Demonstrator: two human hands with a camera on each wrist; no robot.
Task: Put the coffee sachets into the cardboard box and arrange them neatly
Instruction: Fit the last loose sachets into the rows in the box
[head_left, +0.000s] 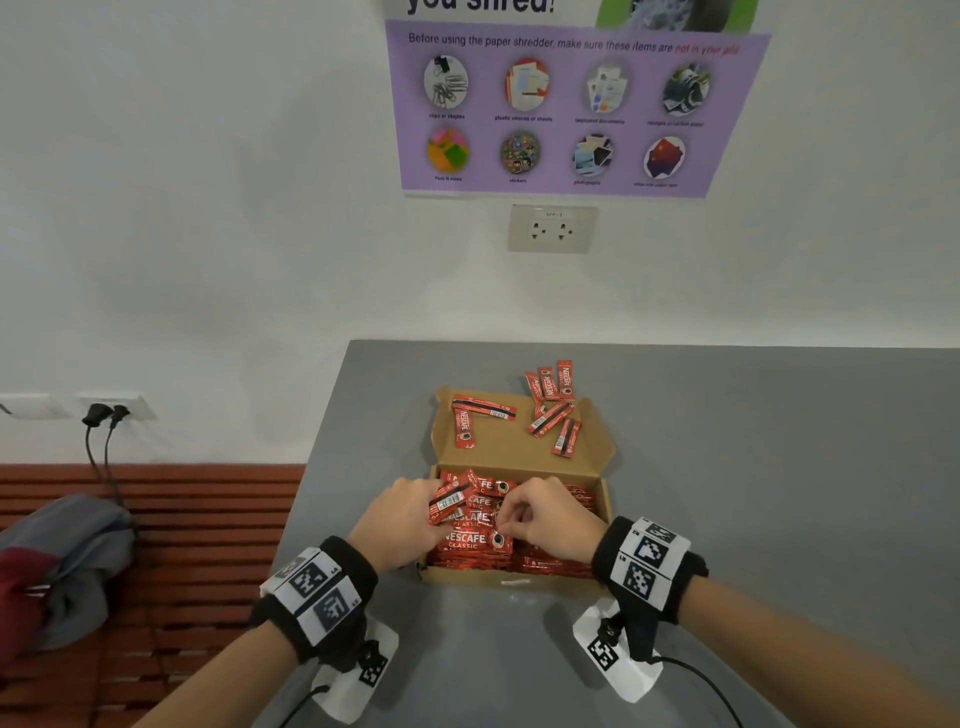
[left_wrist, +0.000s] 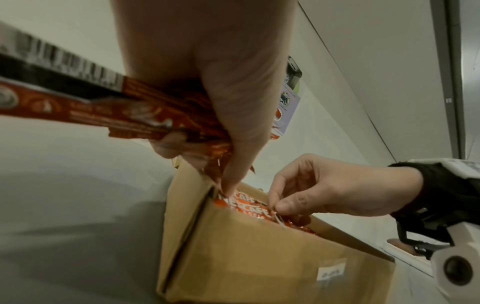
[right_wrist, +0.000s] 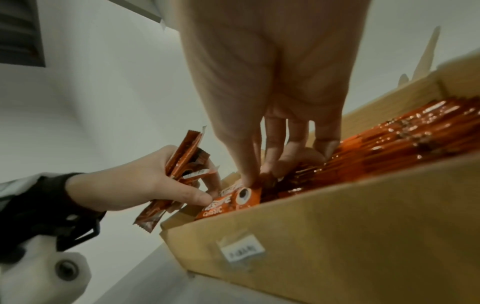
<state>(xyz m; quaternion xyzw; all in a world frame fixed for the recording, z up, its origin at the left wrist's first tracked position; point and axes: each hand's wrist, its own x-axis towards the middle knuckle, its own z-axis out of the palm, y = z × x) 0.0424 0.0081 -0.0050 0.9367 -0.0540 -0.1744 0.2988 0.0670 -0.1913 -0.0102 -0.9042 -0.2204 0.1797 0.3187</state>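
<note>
coffee sachets, glossy red foil sticks, fill a shallow cardboard box on a grey table as two hands work over its left end.

the left hand has its fingers curled round a small bundle of sachets, barcode side up, their long axis running from near left to far right. the right hand has its fingers curled, thumb and fingertips pinching the end of a sachet lying in the box with its long axis across the box, left to right. packed sachets on the right side lie edge-up in tight rows. loose sachets lie scattered at mixed angles on the open corrugated lid and just beyond it.
</note>
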